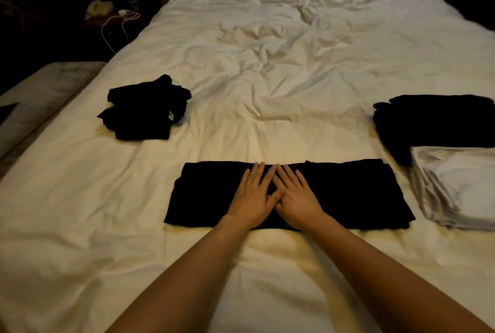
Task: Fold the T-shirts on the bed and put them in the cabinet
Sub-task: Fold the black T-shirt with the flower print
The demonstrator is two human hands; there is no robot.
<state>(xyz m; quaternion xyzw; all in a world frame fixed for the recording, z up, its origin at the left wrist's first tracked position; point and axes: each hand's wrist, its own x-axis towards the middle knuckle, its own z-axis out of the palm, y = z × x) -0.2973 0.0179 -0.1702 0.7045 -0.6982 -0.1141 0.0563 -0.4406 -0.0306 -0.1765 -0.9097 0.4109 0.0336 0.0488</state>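
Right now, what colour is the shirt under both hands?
Black, plain; the T-shirt shows best in the head view, the only one.

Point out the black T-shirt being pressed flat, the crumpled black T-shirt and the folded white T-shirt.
pressed black T-shirt (356, 193): head view, bare right half of the cloth.
crumpled black T-shirt (144, 110): head view, middle of the bundle.
folded white T-shirt (460, 185): head view, top of the fold.

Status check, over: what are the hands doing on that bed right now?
Left hand and right hand flat, pressing black T-shirt, folded into a strip. Crumpled black pile waits left. Folded stacks right. Nothing blocking.
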